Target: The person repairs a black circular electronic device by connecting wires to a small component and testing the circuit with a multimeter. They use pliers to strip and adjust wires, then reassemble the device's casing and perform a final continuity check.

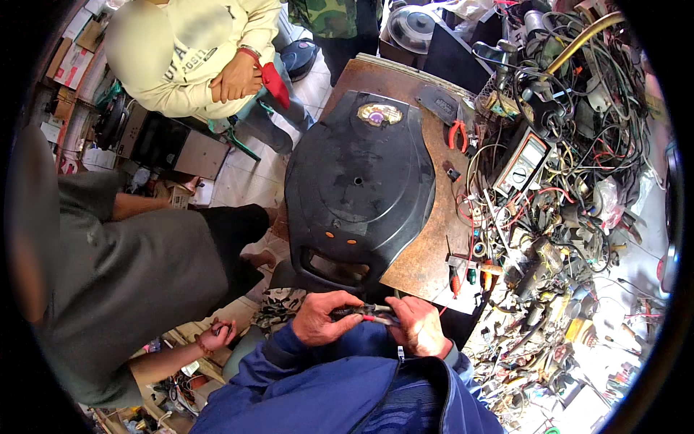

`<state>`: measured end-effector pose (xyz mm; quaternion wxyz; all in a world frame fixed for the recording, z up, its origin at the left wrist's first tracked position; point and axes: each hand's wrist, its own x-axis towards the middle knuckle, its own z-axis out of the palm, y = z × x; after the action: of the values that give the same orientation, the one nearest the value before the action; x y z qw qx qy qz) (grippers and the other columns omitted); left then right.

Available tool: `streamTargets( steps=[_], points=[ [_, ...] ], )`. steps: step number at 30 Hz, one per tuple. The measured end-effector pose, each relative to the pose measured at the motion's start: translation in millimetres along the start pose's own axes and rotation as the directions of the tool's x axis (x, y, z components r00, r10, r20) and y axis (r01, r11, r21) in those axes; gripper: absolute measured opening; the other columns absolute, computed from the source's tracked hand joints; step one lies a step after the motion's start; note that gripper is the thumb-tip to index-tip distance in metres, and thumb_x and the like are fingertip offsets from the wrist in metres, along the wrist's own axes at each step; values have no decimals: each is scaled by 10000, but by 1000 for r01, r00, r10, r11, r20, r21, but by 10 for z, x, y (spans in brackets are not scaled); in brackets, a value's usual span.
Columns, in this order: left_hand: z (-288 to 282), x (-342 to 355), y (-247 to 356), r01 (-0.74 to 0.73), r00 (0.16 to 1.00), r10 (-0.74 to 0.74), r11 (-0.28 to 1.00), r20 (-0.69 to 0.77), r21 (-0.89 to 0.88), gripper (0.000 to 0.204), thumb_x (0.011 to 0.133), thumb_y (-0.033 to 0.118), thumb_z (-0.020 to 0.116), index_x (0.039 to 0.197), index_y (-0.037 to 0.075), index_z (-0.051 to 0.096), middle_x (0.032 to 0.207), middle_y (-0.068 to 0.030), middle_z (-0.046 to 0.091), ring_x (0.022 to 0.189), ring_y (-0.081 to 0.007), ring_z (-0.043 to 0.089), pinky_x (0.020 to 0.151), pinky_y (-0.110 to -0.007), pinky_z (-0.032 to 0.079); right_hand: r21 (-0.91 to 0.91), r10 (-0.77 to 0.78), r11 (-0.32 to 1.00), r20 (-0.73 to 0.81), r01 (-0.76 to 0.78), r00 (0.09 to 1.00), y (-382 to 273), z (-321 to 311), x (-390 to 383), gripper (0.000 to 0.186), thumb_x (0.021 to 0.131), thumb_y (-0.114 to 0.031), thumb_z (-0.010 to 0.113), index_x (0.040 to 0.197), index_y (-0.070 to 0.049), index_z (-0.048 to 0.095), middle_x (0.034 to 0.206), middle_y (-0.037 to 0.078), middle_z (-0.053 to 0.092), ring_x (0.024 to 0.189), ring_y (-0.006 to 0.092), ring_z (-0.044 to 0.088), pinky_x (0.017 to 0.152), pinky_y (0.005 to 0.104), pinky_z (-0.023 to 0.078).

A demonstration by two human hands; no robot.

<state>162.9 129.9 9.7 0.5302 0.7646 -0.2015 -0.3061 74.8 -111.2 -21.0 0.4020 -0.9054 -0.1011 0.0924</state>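
Close in front of my body, my left hand (325, 318) and my right hand (419, 325) come together at the near edge of the bench. My left fingers are closed around a dark, cord-like piece (341, 312). A short pink-red length (376, 319) runs from it toward my right fingers, which are closed on the greyish end. The fingers partly cover these pieces, so their exact kind is unclear. Just beyond my hands lies a large black electric griddle (347, 170) with a loop handle (334, 267) toward me and two small orange lights.
The griddle rests on a worn brown bench (416, 264). Red-handled pliers (457, 135), a multimeter (523, 162) and a rack of screwdrivers (471, 269) are to the right, beside heaped cables (593, 108) and scrap parts. People stand at the left (144, 289) and far left (210, 79).
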Motion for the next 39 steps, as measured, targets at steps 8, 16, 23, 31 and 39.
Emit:
streamTargets(
  steps=[8,16,23,31,39],
  points=[
    [-37,47,-55,-134,991,135,984,6,-114,214,891,121,753,1084,41,708,885,-104,713,769,-194,701,704,-315,537,0,99,995,-39,-99,994,-227,-137,49,256,791,-241,796,955,-100,659,769,124,653,727,334,694,599,446,538],
    [-565,-72,-208,-61,972,64,998,-225,17,687,738,259,921,1305,15,619,1201,-158,701,1037,-247,710,927,-357,547,-12,121,991,-339,-133,933,-468,-117,566,361,824,-122,748,1171,-52,674,891,187,721,786,369,722,657,443,563],
    [-955,34,-371,3,924,59,987,-379,161,328,793,208,849,1029,38,699,930,-135,723,847,-263,726,774,-365,567,-82,52,994,-213,-71,976,-581,59,884,375,790,-53,727,1161,-64,672,846,153,665,754,368,677,655,443,538],
    [-1269,318,-551,-31,964,51,996,-259,83,314,838,287,823,1014,57,700,879,-125,714,812,-259,720,741,-358,561,-51,352,912,-410,-406,842,-262,222,683,160,890,-175,730,847,-23,705,658,147,626,574,296,615,558,400,475],
    [-1476,581,-844,-71,983,78,996,-168,48,368,855,353,812,1031,57,683,856,-146,720,814,-330,727,711,-403,558,-108,493,810,-407,-577,769,-128,153,595,300,911,-300,699,783,-30,675,632,173,615,583,356,624,564,474,453]
  ],
)
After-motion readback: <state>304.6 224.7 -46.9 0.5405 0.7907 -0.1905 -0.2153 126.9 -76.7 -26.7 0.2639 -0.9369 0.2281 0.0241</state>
